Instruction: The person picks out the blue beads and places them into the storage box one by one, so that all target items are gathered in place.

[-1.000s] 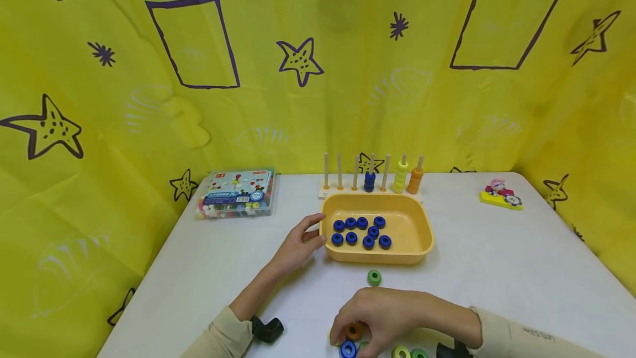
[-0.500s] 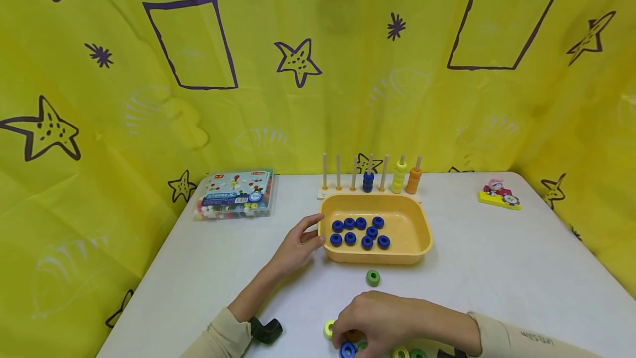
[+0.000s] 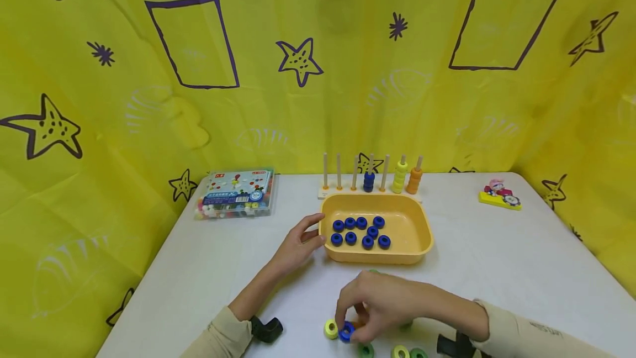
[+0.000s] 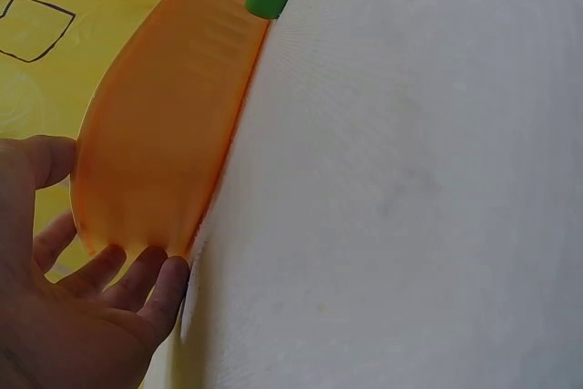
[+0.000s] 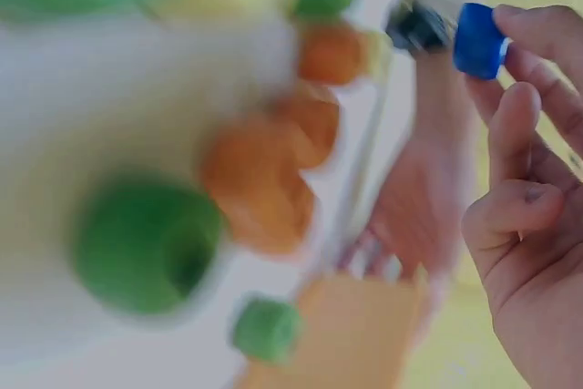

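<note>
My right hand (image 3: 385, 300) pinches a blue ring bead (image 3: 346, 332) between thumb and index finger above the near part of the table; the right wrist view shows that blue bead (image 5: 478, 41) lifted off the surface. Just left of it lies a yellow bead (image 3: 330, 328). My left hand (image 3: 298, 245) grips the left end of a yellow-orange plastic tray (image 3: 407, 257), and in the left wrist view its thumb and fingertips touch the tray's outer wall (image 4: 164, 125). Several blue beads (image 3: 367, 242) lie inside the tray, mostly towards its left side.
Behind the tray stands a peg rack (image 3: 338, 195) with blue, yellow and orange beads on some pegs. Loose green beads (image 3: 366, 350), yellow and orange ones lie around the right hand. A clear box (image 3: 236, 195) sits back left, a toy figure (image 3: 499, 195) back right.
My right hand has risen away from the near bead cluster with the blue bead pinched in it, partly covering the green bead by the tray. The left hand stays on the tray.
</note>
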Demonstrator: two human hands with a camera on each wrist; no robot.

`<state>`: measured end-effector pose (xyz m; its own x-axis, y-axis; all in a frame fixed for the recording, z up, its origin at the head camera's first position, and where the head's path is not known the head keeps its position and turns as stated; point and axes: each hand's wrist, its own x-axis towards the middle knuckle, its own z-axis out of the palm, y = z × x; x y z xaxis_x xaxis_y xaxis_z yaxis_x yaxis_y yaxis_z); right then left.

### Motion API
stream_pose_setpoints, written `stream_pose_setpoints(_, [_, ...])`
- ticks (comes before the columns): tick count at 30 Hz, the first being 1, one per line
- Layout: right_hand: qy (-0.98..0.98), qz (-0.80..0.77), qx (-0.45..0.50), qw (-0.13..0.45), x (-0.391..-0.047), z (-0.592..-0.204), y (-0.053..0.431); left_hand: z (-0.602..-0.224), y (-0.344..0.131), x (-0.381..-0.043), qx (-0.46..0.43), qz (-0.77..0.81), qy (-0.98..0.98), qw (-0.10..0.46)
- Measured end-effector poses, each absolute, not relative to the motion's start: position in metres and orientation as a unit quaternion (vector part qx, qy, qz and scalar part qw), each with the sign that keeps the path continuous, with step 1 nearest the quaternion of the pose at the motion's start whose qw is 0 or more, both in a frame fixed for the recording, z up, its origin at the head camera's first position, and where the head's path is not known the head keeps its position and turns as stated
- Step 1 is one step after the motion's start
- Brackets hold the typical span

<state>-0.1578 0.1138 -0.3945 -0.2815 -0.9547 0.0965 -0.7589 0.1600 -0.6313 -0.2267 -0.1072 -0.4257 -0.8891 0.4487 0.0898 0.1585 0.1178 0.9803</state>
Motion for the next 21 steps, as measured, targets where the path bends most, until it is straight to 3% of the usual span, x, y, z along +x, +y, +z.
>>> stream_pose_setpoints(8, [0.772,-0.377,-0.506,0.075,-0.213,-0.365,0.146,-0.425,-0.107,-0.227,0.205,0.628,0.742,0.117])
stream_pose_setpoints(14, [0.807,-0.391,-0.431,0.101,-0.253,-0.377,0.161,-0.425,-0.108,-0.227,0.2,0.632,0.74,0.113])
stream_pose_setpoints(21, [0.832,-0.363,-0.4,0.127,-0.271,-0.397,0.165,-0.426,-0.108,-0.227,0.199,0.63,0.741,0.118])
